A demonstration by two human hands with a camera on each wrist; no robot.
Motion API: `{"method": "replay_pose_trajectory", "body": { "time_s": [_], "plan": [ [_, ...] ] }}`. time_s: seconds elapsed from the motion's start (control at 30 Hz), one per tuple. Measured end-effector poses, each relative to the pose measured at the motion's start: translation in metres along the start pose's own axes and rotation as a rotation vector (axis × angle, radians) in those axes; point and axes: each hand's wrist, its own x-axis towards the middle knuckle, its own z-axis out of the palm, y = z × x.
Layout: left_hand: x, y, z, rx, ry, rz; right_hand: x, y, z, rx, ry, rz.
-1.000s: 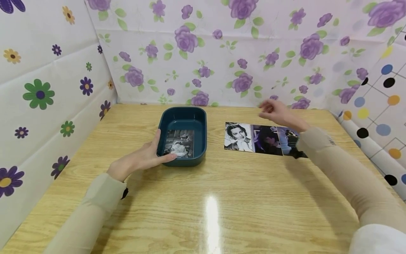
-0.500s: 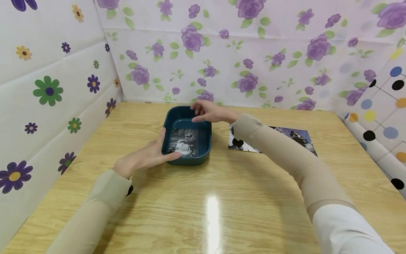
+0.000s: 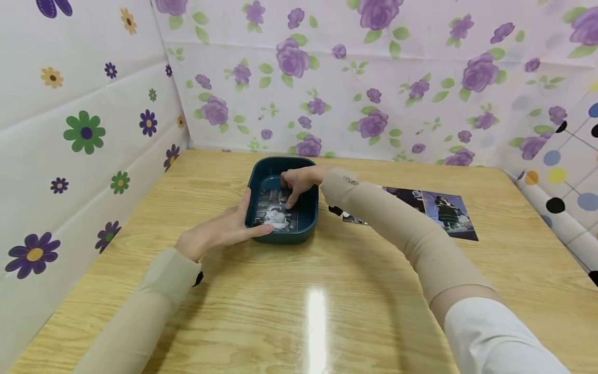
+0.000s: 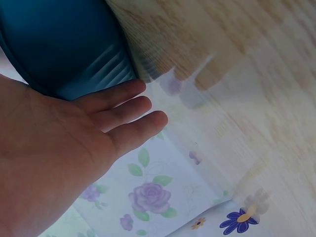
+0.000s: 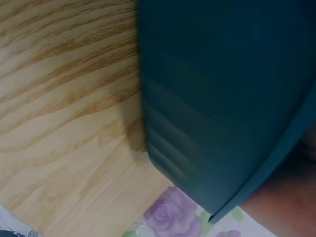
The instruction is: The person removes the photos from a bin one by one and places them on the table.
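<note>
**R hand now inside the tray, off the photo row**

Bench (image 3: 327, 291): my R arm has swung across from the far-right photos (image 3: 434, 208) to the blue tray (image 3: 284, 200) at centre-back. R hand (image 3: 299, 182) dips into it, fingers curled down, tips on the b/w photo (image 3: 275, 213) lying flat on the tray floor; pinching it or just pressing, can't tell. L hand (image 3: 219, 231) hasn't moved: fingers straight, flat vs the tray's near-left wall, steadying it.

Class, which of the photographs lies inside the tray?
The black-and-white photograph under the right hand lies in the teal tray; the others lie on the table.
</note>
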Motion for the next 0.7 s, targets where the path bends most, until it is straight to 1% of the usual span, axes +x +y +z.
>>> {"method": "replay_pose_trajectory", "body": {
  "time_s": [0.17,0.4,0.57,0.7],
  "plan": [
    [-0.0005,0.0020,0.0016,-0.013,-0.009,0.008,0.0025,0.0016,0.0046,-0.047,-0.016,0.002],
    [0.0007,0.0020,-0.0001,0.009,-0.002,0.016,0.0040,0.0022,0.0055,-0.073,0.007,0.008],
    [0.0003,0.0013,-0.0003,0.005,-0.004,0.006,0.0040,0.0009,0.0071,-0.069,0.054,-0.010],
    [0.0001,0.0002,0.0004,-0.010,-0.006,0.001,0.0016,-0.0019,0.0090,-0.014,0.119,-0.021]
  ]
}}
